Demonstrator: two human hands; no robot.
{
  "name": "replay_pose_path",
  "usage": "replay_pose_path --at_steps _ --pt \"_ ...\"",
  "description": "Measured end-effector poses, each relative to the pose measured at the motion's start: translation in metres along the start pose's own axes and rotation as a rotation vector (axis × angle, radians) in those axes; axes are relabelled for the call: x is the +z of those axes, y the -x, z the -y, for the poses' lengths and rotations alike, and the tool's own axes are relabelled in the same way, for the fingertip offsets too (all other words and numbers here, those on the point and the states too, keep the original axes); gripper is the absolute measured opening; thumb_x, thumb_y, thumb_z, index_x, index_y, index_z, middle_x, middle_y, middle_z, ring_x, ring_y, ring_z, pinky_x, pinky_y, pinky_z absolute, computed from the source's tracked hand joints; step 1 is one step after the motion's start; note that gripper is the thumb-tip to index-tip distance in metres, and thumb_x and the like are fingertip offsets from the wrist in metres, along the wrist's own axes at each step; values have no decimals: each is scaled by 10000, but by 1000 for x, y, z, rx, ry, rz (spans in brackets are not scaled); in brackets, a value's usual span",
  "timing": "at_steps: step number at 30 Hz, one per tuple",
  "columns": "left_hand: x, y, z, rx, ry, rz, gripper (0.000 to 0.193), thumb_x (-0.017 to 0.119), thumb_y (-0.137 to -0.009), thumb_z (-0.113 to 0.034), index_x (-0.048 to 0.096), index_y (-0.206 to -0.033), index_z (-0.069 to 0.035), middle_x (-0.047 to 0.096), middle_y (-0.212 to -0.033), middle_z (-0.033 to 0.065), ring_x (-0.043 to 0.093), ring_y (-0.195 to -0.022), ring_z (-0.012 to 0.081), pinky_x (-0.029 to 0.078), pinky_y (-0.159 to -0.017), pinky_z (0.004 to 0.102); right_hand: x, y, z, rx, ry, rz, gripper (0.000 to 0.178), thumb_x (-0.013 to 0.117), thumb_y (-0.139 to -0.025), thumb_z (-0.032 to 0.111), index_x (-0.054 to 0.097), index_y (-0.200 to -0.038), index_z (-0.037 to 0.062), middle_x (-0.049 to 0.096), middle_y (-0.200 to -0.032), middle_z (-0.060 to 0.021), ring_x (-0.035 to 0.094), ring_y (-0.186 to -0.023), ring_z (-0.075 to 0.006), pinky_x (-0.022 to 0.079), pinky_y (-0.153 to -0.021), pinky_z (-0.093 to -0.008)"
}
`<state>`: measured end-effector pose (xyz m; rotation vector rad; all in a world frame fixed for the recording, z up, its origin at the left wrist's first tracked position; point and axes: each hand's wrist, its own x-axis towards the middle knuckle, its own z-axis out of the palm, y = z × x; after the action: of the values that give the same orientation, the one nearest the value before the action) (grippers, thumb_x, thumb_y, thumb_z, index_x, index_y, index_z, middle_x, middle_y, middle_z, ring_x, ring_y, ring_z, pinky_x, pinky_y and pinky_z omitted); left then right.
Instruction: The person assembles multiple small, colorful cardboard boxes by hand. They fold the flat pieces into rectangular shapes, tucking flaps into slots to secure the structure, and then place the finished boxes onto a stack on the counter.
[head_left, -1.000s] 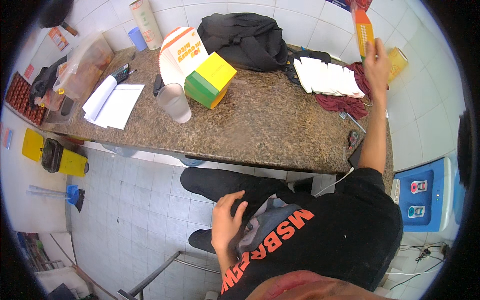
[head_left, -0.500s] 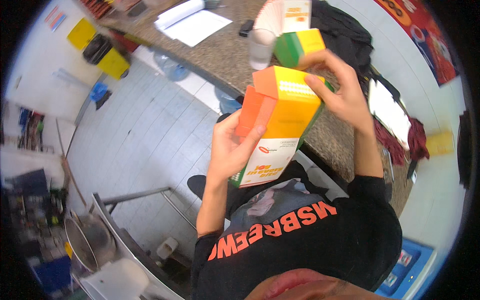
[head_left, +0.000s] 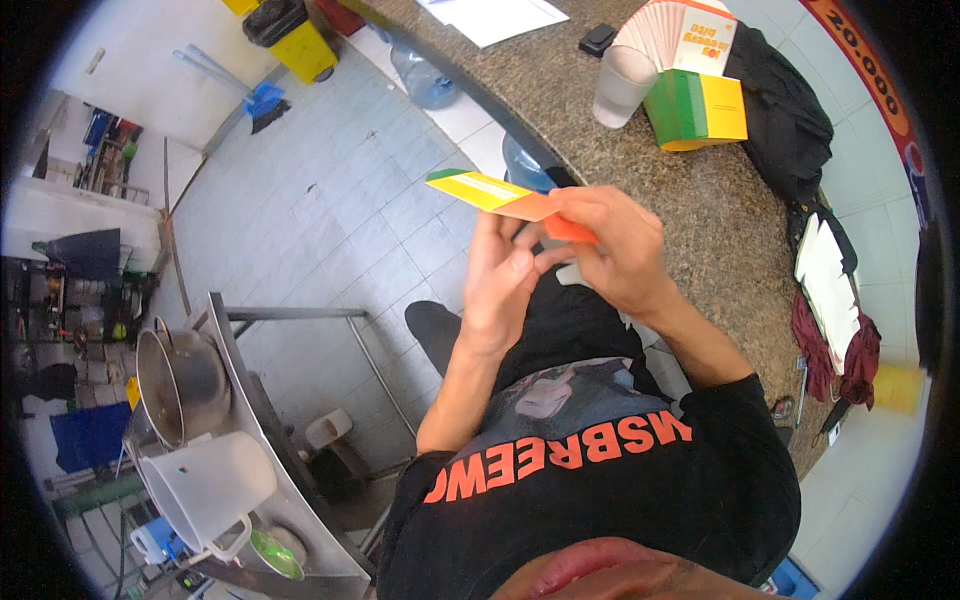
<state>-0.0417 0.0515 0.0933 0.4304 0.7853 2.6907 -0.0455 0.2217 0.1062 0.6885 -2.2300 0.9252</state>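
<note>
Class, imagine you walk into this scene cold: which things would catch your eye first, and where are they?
First, the flat carton in yellow, orange and green, held in mid-air at the centre by the left hand and right hand. Then the assembled box of the same colours, top right on the granite counter, beside a plastic cup.
</note>
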Motion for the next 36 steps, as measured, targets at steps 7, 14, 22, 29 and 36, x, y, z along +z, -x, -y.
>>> replay_pose_path --at_steps 7,14,22,29,36 --pt "7 -12 -6 177 -325 -398 252 692 -963 -30 570 -1181 7 698 -1112 113 666 -991 136 526 -892 274 11 4 -10 -165 24 -87 335 725 -676 -40 665 -993 48 694 -1100 -130 689 -960 -348 580 -775 -417" --pt "-8 -2 30 659 -902 -456 160 626 -1004 -9 686 -1121 83 746 -1061 154 706 -976 177 543 -902 309 7 -4 7 75 -209 -91 275 763 -779 -35 700 -1043 10 730 -1116 -154 717 -889 -299 572 -756 -368" --pt "-1 1 38 671 -867 -436 206 632 -965 72 708 -1154 102 748 -1097 163 689 -1010 171 523 -916 283 10 4 5 146 -329 -76 213 778 -829 -1 752 -1041 -7 750 -1121 -173 747 -989 -266 586 -838 -335" --pt "2 9 14 508 -779 -332 126 728 -896 71 737 -1021 78 763 -1013 167 705 -899 153 540 -801 254 -3 -11 5 111 -461 -42 191 807 -812 20 773 -997 53 731 -1079 -126 740 -944 -230 596 -799 -334" --pt "3 8 12 554 -884 -318 155 778 -870 46 764 -1024 44 753 -910 79 655 -803 98 517 -726 235 -21 -19 7 48 -294 41 185 815 -795 48 778 -975 67 735 -1061 -116 729 -922 -250 590 -775 -329"
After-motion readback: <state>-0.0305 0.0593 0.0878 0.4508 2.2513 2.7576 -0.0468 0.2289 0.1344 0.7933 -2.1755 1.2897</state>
